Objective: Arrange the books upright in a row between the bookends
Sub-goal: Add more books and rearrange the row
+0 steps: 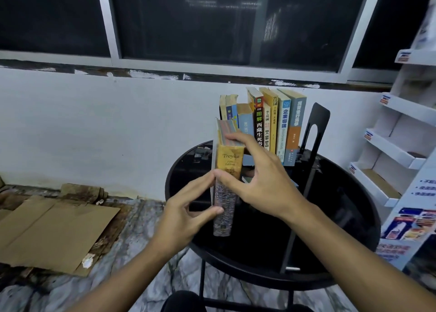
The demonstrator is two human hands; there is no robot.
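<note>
- Books point(266, 123): most stand upright in a row at the back of the round black worktop point(342, 217), spines toward me, leaning slightly to the right.
- Thick paperback point(227, 170), yellow spine reading "Troyka", worn and mottled lower down, stands on end at the front left of the row, apart from it.
- Left hand point(186, 215): partly closed, thumb and fingertips pinching the lower left edge of the paperback.
- Right hand point(257, 175): fingers spread and curved, one set over the top page edge, thumb on the spine; loose steadying grip, not a clamp.
- Right bookend point(315, 132): thin black sheet metal, tall with a slot cut-out, just right of the row with a small gap.
- Left bookend: can't see one; may be hidden behind the books.
- Step, my read: placing the last loose book.
- Next move needs: slide it back to the row's left end, keep it vertical, close gaps, snug the bookend.
- Worktop is glossy and reflective, so books may slip.
</note>
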